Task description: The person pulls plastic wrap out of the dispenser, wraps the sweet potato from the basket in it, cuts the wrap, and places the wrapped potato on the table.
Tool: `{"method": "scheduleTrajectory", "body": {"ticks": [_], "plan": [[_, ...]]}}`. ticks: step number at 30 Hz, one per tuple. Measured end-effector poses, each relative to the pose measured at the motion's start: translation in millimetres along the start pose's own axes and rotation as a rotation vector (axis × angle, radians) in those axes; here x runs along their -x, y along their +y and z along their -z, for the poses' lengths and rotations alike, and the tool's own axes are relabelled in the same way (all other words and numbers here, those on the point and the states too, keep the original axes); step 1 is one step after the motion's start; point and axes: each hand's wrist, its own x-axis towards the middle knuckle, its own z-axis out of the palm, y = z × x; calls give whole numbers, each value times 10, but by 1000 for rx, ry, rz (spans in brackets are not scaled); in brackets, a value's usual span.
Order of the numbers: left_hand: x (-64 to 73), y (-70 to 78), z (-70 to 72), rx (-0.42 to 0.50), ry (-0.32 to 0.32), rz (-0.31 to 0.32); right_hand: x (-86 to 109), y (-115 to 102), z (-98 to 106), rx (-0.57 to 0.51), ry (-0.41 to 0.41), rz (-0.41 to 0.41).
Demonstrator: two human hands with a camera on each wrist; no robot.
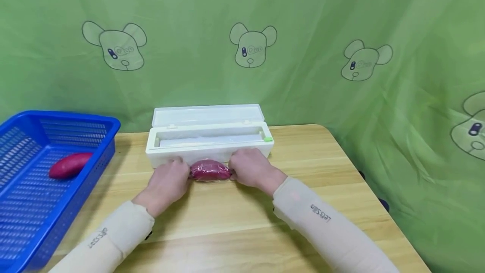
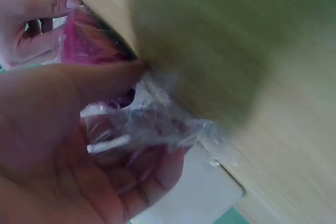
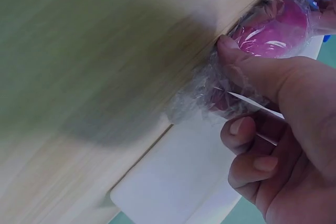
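Observation:
A red-purple sweet potato [image 1: 209, 169], wrapped in shiny clear cling film, lies crosswise low over the table between the two hands. My left hand [image 1: 170, 180] pinches the gathered film at its left end; in the left wrist view, loose crumpled cling film [image 2: 157, 124] trails out between thumb and fingers. At the opposite end my right hand [image 1: 250, 165] grips the film in the same way, thumb against curled fingers, with a crinkled tail of film [image 3: 194, 95] sticking out in the right wrist view.
Right behind the hands stands a white cling film box [image 1: 212, 155], its lid [image 1: 208, 115] raised and a roll [image 1: 210, 141] inside. A blue plastic basket [image 1: 79, 184] on the left holds another sweet potato [image 1: 70, 165]. A green curtain [image 1: 303, 96] hangs behind the wooden table [image 1: 227, 222].

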Motion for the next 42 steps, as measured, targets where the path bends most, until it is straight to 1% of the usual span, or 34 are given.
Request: {"method": "scheduleTrajectory", "body": {"ticks": [1,3,4,6,8,10,11,12,14,15,18,22,25,28,31,34,39,42], "plan": [[4,-3,9,29,-34,3,2,-1,-2,2,2,0],[-4,-31,35,116,-102,5,5,1,-4,4,5,0],[-17,-70,23,166,-119,-2,5,3,-5,5,7,2],[-26,-115,91,294,-191,1,5,6,-3,5,12,7],[-50,-174,160,418,-258,-15,5,7,0,2,11,8],[-67,-238,209,500,-303,-51,8,6,0,-7,13,6],[-60,-247,260,531,-334,-54,10,4,-3,-13,14,6],[-62,-273,264,548,-337,-60,13,1,-4,-15,15,7],[-63,-306,241,546,-319,-76,18,-4,-8,-19,20,11],[-61,-308,221,533,-297,-77,19,-7,-9,-18,22,12],[-60,-269,147,499,-216,-35,18,-12,-11,-12,21,14],[-64,-202,65,479,-148,41,2,-16,-13,-18,6,17],[-69,-177,46,457,-134,90,-4,-9,-15,-43,-2,18],[-80,-165,59,413,-122,119,-9,10,-21,-62,6,17],[-84,-158,80,391,-115,124,-19,24,-28,-59,22,18],[-77,-158,88,388,-116,126,-31,20,-33,-54,34,22],[-65,-158,69,379,-92,118,-51,0,-41,-26,43,21],[-64,-155,52,380,-80,109,-51,-5,-45,-3,44,4]]}}
